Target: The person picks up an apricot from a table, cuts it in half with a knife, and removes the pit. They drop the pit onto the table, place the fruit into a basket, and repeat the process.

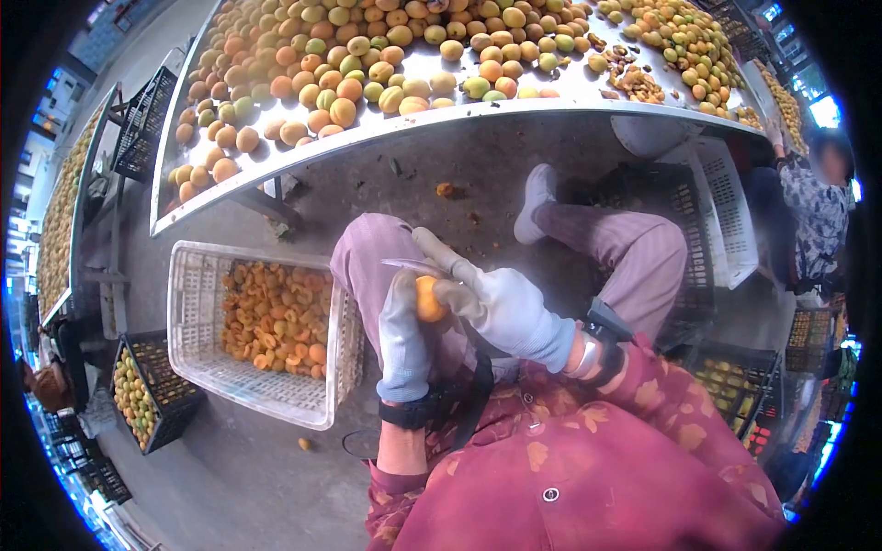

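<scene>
My left hand (402,335), in a pale grey-white glove, is closed around an orange apricot (429,299) above my lap. From the right, my gloved right hand (514,312) meets it, with its thumb against the fruit. A thin knife blade (415,265) sticks out from the fingers of my right hand, just above the apricot. The knife's handle is hidden in the glove. To the left of my knee stands a white plastic crate (342,367) with many split orange apricot pieces (276,317) in it.
A metal-edged table (367,131) across the front bears many whole apricots and a small pile of scraps (636,84). A black crate of fruit (179,395) stands at the left. Another person (813,207) is at the far right, near a white crate (726,207).
</scene>
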### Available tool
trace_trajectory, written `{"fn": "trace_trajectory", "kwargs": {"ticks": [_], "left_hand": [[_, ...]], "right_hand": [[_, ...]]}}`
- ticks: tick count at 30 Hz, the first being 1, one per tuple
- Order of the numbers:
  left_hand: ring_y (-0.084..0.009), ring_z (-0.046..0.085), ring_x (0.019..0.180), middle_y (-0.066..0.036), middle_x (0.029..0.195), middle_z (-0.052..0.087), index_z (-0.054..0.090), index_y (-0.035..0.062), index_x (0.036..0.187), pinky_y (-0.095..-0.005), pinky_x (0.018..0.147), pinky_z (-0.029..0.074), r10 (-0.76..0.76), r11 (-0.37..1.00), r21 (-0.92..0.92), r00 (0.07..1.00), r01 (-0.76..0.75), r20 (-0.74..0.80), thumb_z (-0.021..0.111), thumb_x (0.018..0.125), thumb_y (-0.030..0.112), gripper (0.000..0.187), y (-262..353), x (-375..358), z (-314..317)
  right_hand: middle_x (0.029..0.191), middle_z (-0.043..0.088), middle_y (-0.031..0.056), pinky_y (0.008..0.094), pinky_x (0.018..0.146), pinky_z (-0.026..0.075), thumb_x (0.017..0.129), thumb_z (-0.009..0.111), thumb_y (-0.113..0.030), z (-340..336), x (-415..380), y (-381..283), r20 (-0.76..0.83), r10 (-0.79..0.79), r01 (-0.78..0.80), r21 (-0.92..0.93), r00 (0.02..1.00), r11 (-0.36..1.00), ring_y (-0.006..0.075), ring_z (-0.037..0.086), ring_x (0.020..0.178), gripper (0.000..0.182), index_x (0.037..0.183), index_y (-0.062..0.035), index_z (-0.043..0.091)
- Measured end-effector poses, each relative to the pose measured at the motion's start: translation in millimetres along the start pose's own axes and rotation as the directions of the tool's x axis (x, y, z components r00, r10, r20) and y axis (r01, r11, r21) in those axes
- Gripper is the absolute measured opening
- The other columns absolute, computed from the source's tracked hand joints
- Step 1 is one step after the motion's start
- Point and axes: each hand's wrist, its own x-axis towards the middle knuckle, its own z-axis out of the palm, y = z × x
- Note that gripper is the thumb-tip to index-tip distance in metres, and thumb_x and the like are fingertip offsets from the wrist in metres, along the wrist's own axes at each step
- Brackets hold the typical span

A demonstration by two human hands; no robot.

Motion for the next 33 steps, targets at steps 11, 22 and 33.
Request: {"fn": "trace_trajectory", "kwargs": {"ticks": [11, 22, 33], "left_hand": [[-0.008, 0.054, 0.067, -0.001, 0.083, 0.06, 0.058, 0.0064, 0.103, -0.0216, 0.056, 0.041, 0.267, 0.943, 0.217, 0.963, -0.254, -0.031, 0.045, 0.099, 0.042, 0.038, -9, 2, 8], [-0.0116, 0.051, 0.059, -0.008, 0.087, 0.064, 0.057, -0.0035, 0.117, -0.0235, 0.057, 0.042, 0.101, 0.99, -0.112, 0.985, -0.086, 0.139, 0.039, 0.099, 0.048, 0.057, 6, 9, 7], [-0.0229, 0.057, 0.108, -0.016, 0.129, 0.052, 0.036, -0.003, 0.141, -0.0347, 0.095, 0.046, 0.212, 0.959, -0.23, 0.959, -0.167, 0.187, 0.058, 0.091, 0.048, 0.075, -4, 6, 5]], "right_hand": [[0.068, 0.063, 0.0048, 0.0232, 0.038, 0.039, 0.098, 0.041, -0.054, -7, -9, 4, 0.442, 0.058, -0.419, 0.79, 0.895, 0.447, 0.0092, 0.051, 0.042, 0.064, 0.149, -0.0172, 0.031], [0.061, 0.057, -0.0005, 0.0183, 0.038, 0.031, 0.098, 0.046, -0.043, -25, -35, -2, 0.316, 0.384, -0.477, 0.747, 0.868, 0.464, 0.0029, 0.043, 0.04, 0.053, 0.141, -0.0115, 0.043], [0.069, 0.062, 0.013, 0.035, 0.052, 0.049, 0.096, 0.052, -0.032, -22, -46, -22, 0.116, 0.396, -0.411, 0.344, 0.911, 0.844, 0.0253, 0.064, 0.057, 0.024, 0.106, -0.012, 0.061]]}}
